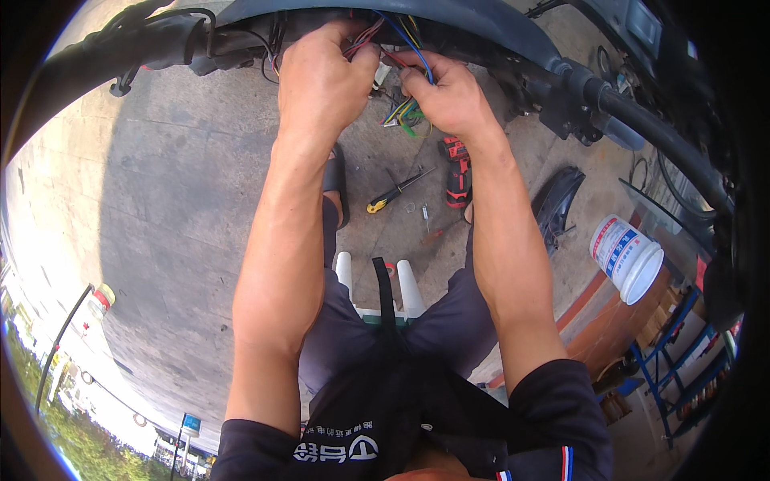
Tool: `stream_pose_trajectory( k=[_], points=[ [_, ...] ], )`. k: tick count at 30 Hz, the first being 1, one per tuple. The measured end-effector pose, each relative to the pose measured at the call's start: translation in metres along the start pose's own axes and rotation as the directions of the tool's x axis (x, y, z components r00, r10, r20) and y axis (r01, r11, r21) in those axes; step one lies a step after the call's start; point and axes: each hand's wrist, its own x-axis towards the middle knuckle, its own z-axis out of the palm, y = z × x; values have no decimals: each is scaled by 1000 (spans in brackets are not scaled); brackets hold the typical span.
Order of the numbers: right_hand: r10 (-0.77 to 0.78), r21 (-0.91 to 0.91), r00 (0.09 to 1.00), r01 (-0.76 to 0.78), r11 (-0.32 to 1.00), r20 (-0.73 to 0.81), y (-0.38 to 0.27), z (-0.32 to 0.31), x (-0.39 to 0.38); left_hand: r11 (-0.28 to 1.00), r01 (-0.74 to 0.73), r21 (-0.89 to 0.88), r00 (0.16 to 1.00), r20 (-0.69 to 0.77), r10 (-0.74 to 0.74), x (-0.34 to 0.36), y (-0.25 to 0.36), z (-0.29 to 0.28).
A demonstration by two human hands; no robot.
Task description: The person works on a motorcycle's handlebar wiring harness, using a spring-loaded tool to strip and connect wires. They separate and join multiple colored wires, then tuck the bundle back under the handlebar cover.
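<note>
At the top centre, under the dark body of a vehicle (465, 28), both hands work among coloured wires. My left hand (325, 84) is closed, thumb bent, on a bundle of red and pinkish wires (370, 30); its fingertips are partly hidden under the body. My right hand (441, 96) is also closed, with thumb and fingers pinched on wires beside a blue one (425, 60). More yellow, green and blue wires with connectors (405, 112) hang just below, between my hands.
On the paving lie a yellow-and-black screwdriver (381, 200), a red-and-black power tool (457, 180) and a curved black part (557, 204). A white bucket (630, 272) and blue rack (666, 361) are at right. A small stool (409, 284) is between my legs.
</note>
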Motion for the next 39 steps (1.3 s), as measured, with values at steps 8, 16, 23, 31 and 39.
stream_pose_trajectory(
  k=[8, 16, 23, 31, 39],
  points=[
    [-11, -118, 999, 17, 993, 52, 5, 14, 4, 991, -34, 128, 998, 65, 26, -12, 14, 8],
    [67, -228, 982, -26, 973, 176, 7, 11, 5, 991, 47, 129, 996, 73, -56, -19, 17, 10],
    [-2, -114, 998, 10, 993, 67, 8, 15, 2, 992, 95, 87, 991, 86, -102, -23, 16, 6],
    [-14, -57, 993, 7, 998, -113, 10, 23, 4, 994, 61, 87, 992, 103, -70, -24, 14, 3],
    [-12, 11, 986, 14, 1000, -168, 9, 21, 5, 978, 200, -64, 979, 40, -198, -22, 19, 7]
  ],
)
